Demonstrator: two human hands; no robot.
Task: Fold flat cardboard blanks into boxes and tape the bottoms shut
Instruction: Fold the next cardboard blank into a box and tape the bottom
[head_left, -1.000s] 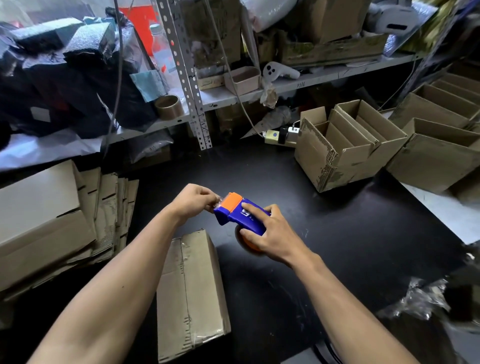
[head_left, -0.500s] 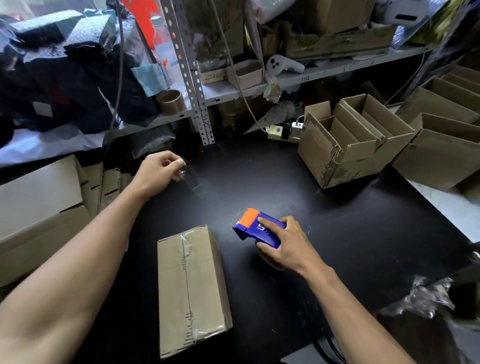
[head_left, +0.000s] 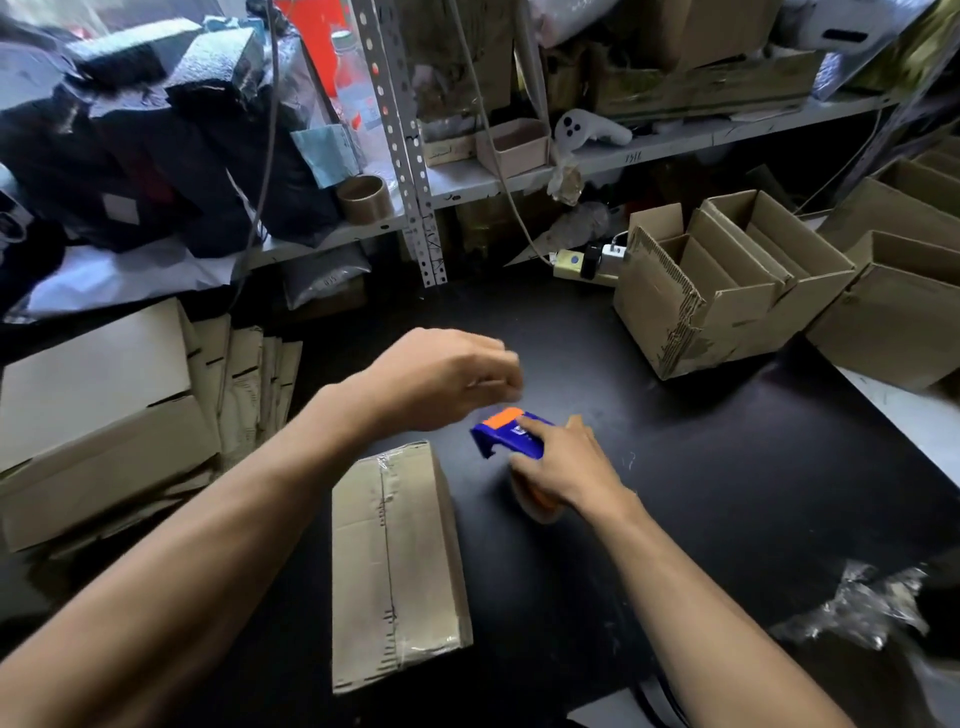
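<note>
A closed cardboard box (head_left: 395, 561) lies on the black table (head_left: 727, 493), with clear tape along its top seam. My right hand (head_left: 563, 470) grips a blue and orange tape dispenser (head_left: 506, 434) just right of the box's far end, its orange roll under my palm. Just above and left of the dispenser hovers my left hand (head_left: 441, 379), blurred, with its fingertips pinched together as on a strip of clear tape. The tape itself barely shows. Flat cardboard blanks (head_left: 244, 384) are stacked at the left.
Several open folded boxes (head_left: 727, 291) stand at the back right. A larger closed carton (head_left: 98, 421) lies on the blanks at the left. A metal shelf (head_left: 519, 176) with clutter and a tape roll (head_left: 363, 200) runs along the back. Crumpled plastic (head_left: 857, 608) lies at the right front.
My left hand first pulled clear tape out to the far left, then swung back right to just above the dispenser. My right hand and the dispenser hardly shifted.
</note>
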